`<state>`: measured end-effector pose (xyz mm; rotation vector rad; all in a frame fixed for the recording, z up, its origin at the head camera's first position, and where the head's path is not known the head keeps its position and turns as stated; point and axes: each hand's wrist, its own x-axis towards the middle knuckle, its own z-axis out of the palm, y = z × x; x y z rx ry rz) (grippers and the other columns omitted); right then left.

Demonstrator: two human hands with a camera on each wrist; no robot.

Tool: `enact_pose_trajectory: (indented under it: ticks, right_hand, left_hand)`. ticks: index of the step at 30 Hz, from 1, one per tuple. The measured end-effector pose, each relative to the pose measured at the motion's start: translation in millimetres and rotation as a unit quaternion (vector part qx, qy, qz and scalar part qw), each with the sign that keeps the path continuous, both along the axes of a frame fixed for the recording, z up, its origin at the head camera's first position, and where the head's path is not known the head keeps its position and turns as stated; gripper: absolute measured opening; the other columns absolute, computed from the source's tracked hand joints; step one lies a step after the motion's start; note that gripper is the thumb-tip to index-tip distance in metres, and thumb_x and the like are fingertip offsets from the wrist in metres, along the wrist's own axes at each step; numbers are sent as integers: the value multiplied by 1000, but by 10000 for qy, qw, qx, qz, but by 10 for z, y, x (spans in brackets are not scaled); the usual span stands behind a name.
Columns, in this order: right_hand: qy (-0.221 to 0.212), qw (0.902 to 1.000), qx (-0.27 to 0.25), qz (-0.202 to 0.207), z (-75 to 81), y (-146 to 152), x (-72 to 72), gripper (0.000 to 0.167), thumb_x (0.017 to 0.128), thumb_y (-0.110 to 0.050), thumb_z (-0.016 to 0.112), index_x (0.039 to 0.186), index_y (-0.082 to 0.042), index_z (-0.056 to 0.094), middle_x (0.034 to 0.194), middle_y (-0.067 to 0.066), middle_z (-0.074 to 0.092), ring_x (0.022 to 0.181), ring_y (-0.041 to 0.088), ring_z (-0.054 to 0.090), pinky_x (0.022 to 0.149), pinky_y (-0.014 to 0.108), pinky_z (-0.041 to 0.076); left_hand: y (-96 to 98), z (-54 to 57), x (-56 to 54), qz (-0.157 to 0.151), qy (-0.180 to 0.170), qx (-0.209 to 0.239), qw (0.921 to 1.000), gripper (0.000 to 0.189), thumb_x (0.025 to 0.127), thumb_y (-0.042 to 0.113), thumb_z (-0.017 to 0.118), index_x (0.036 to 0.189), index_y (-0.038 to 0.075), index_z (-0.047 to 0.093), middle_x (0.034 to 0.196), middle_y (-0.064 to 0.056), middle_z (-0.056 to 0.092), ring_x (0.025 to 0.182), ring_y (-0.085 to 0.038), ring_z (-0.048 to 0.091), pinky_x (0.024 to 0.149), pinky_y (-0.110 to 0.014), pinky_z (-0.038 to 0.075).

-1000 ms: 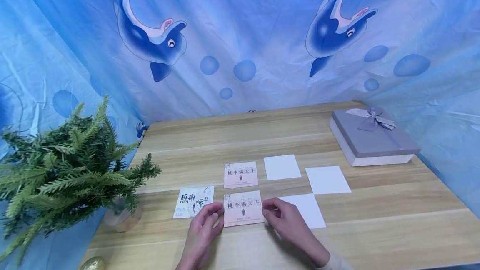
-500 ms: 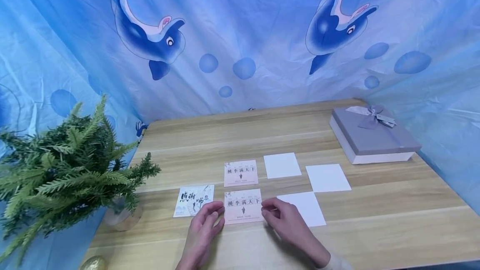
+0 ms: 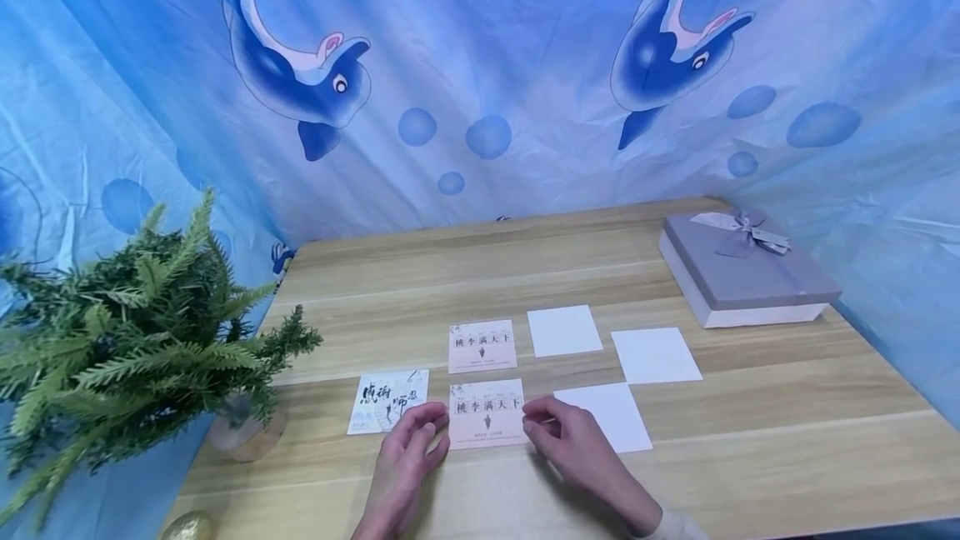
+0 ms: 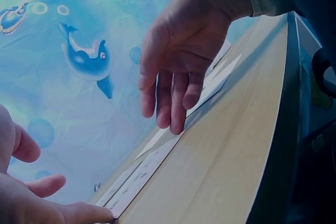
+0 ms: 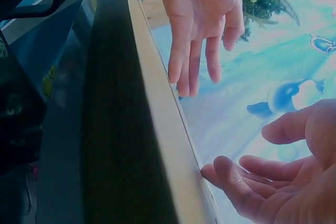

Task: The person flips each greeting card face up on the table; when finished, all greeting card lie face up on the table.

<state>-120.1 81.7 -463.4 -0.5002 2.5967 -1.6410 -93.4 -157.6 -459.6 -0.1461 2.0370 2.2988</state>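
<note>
A square pink card [image 3: 486,427] printed with dark characters lies on the table between both hands. My left hand [image 3: 407,461] has its fingertips at the card's left edge, and its relaxed fingers show in the left wrist view too. At the right edge are the fingertips of my right hand [image 3: 573,450], loosely bent, with the thumb apart from the fingers in the right wrist view. A matching pink card [image 3: 482,361] lies just beyond. To the left is a pale card [image 3: 371,408] with black brush characters, partly covered by my left hand.
Three blank white cards, a back one [image 3: 565,331], a right one [image 3: 657,355] and a near one [image 3: 615,417], lie right of the pink cards. A grey-lidded gift box [image 3: 750,265] with a bow stands back right. A potted green plant [image 3: 150,315] and a gold ball [image 3: 187,527] are at left.
The whole head view has shifted very slightly. Both hands keep their places at the pink card's sides, and the cards lie as before.
</note>
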Motion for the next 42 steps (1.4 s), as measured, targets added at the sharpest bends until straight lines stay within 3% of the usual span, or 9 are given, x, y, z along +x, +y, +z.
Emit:
enact_pose_trajectory:
  ticks: [7,16,21,30,34,38,42]
  right_hand:
    - [-84,9997,30,-219,2,112,-26,25,92,-16,66,110,1,67,93,4,71,80,11,66,70,22,56]
    - [65,9968,127,-785,72,332,-79,21,92,-15,67,109,-3,68,93,-2,71,83,10,67,76,22,56]
    - [171,9942,39,-1058,62,488,-111,21,90,-9,68,109,-2,69,94,1,72,84,10,66,77,24,56]
    - [87,9864,288,-1613,11,850,-95,27,91,-7,67,116,2,67,98,4,74,89,18,68,79,25,56]
    - [204,9828,389,-1796,3,978,-91,27,91,-9,67,116,1,67,99,6,74,90,19,68,79,26,56]
    - [137,9781,523,-2009,-11,1074,-70,27,92,-9,66,117,1,67,98,7,73,90,20,68,78,25,55]
    - [-39,9760,600,-2091,-20,1127,-29,28,92,-10,65,118,0,67,99,7,73,92,20,68,81,27,55]
  left_hand:
    - [40,1,-41,-23,39,-123,9999,36,99,2,39,132,-13,43,139,-29,43,132,-39,43,104,-36,47]
    - [178,63,-159,-193,215,-841,9960,34,98,4,47,130,-7,50,129,-22,55,119,-32,55,99,-29,51]
    - [342,116,-235,-417,497,-1181,9909,36,95,4,52,129,-4,52,127,-22,57,117,-34,57,96,-23,50]
    - [753,187,-368,-1040,918,-1322,9815,39,96,7,52,134,-3,50,134,-25,53,121,-35,56,98,-34,51]
    - [887,183,-420,-1328,1036,-1591,9728,39,96,9,50,133,-3,50,135,-25,52,121,-38,55,98,-39,51]
    - [996,163,-468,-1583,1039,-1754,9661,40,97,10,49,135,-2,48,140,-24,48,125,-40,53,99,-42,51]
    - [1069,139,-484,-1732,845,-1750,9655,42,97,12,49,137,-1,45,140,-25,48,122,-39,55,95,-43,53]
